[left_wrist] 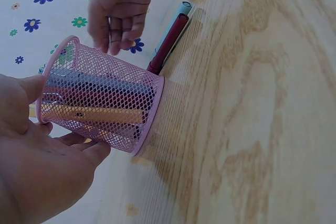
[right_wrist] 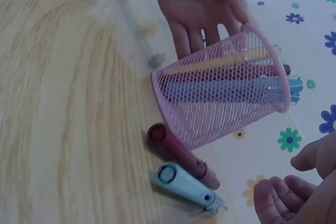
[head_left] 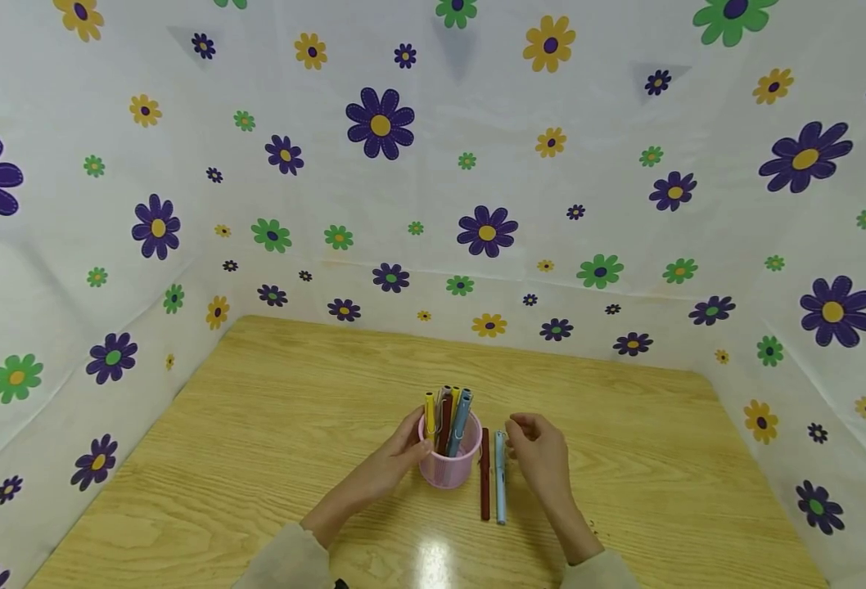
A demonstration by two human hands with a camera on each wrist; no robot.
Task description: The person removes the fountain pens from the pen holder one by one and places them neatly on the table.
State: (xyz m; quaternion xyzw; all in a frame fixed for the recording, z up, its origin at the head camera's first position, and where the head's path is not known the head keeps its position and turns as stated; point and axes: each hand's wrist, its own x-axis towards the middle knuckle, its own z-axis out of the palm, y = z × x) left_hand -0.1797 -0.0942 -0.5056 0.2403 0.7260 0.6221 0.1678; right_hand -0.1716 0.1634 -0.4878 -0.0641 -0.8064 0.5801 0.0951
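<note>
A pink mesh pen cup (head_left: pixel 448 472) stands upright on the table. My left hand (head_left: pixel 387 465) grips its left side, with the thumb near the rim. Several pens lean inside it, among them a yellow pen (head_left: pixel 429 415), a dark red pen (head_left: pixel 444 424) and a blue pen (head_left: pixel 458 424). To the right of the cup, another dark red pen (head_left: pixel 485 478) and a light blue pen (head_left: pixel 501 483) lie side by side on the table. Just right of the light blue pen is my right hand (head_left: pixel 543 460), its fingers loosely bent and holding nothing in the right wrist view.
The wooden table (head_left: pixel 315 393) reaches back to a white flowered cloth (head_left: pixel 418 188), which hangs behind it and along both sides. Bare wood surrounds the cup and the two lying pens. A bright light reflection shows near the front.
</note>
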